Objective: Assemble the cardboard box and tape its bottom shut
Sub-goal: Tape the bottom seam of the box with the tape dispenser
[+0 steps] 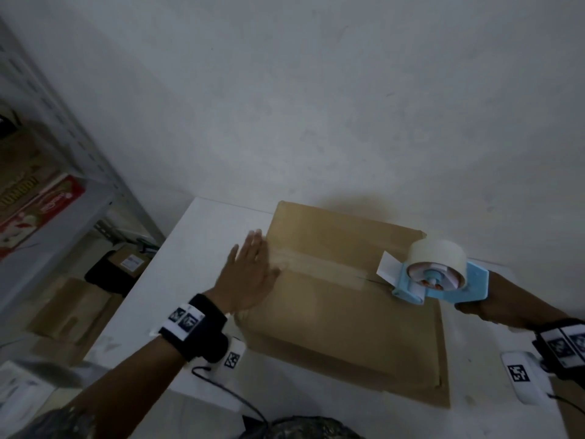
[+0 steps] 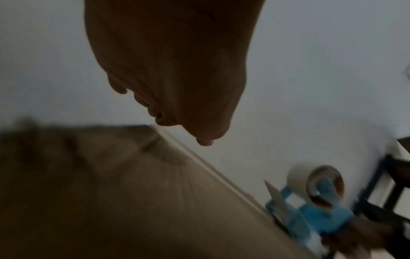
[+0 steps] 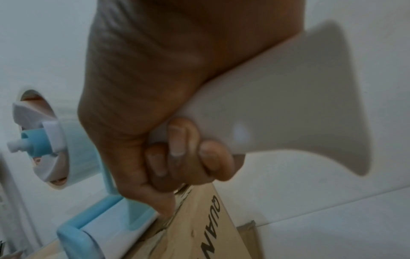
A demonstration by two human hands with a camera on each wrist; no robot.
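A brown cardboard box (image 1: 348, 312) stands on the white table (image 1: 190, 248) with its closed flaps facing up. A strip of clear tape (image 1: 316, 263) runs along the centre seam. My left hand (image 1: 250, 274) lies flat with straight fingers on the left end of the box, over the start of the tape. My right hand (image 1: 474, 307) grips the handle of a light blue tape dispenser (image 1: 443, 277) at the box's right side. In the right wrist view the fingers (image 3: 177, 149) curl round the white handle (image 3: 288, 105). The dispenser (image 2: 315, 201) also shows blurred in the left wrist view.
A grey metal shelf rack (image 1: 63, 198) with cartons stands at the left, and more boxes (image 1: 72, 308) sit on the floor below it. A white wall (image 1: 316, 90) rises right behind the table. A dark frame (image 2: 388, 192) stands at the table's right side.
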